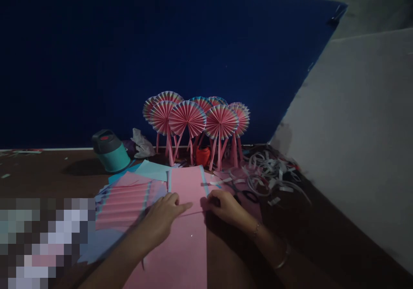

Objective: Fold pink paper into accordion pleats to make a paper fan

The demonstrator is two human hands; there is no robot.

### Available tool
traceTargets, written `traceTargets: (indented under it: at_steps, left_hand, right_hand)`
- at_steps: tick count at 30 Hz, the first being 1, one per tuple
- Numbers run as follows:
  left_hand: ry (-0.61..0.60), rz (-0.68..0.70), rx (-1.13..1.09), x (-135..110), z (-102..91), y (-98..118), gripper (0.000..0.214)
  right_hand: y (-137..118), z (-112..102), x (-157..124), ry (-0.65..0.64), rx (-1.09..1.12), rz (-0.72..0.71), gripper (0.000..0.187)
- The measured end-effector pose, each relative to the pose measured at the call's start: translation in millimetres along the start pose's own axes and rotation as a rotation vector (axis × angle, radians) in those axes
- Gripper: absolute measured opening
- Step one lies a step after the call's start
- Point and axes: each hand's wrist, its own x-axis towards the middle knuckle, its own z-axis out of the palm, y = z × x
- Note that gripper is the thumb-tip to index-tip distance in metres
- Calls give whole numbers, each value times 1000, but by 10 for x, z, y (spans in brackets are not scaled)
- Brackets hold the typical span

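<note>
From the head view, working at a pink sheet (187,183), with the left hand (166,213) loosely spread on it and the right hand (226,207) narrowed at its edge, grip impossible to tell. Seemingly done with the upright fans (188,120) and the pleated sheet (124,200) at left, but not with this flat one. Cannot read the line (193,213) as crease or edge, nor see the lower pink paper (180,254) whole, cut off below

a brown surface (48,181) carries pink paper (183,254), white strips (282,167), 1 container (114,157).
</note>
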Motion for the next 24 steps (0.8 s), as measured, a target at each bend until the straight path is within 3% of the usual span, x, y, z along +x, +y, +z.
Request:
traceTargets:
  at_steps: [3,7,13,19,21,24]
  left_hand:
    - [-31,56,132,12,82,85,65]
    - [-39,65,215,27,162,120,53]
    - [-41,50,278,4,89,190,34]
    - [-8,-59,310,-31,4,94,37]
    - [67,-82,300,-16,-8,0,32]
    - [372,-103,225,31,-18,-150,28]
  right_hand:
    - [23,12,-4,3,-44,-37,12]
    - [27,25,-25,22,-156,-154,16]
    - [-75,10,-75,-80,-517,-329,13]
    - [-80,-50,-113,-128,-608,-408,12]
    - [-69,-50,-113,-125,-640,-433,13]
    - [-34,-16,-95,-89,-655,-469,16]
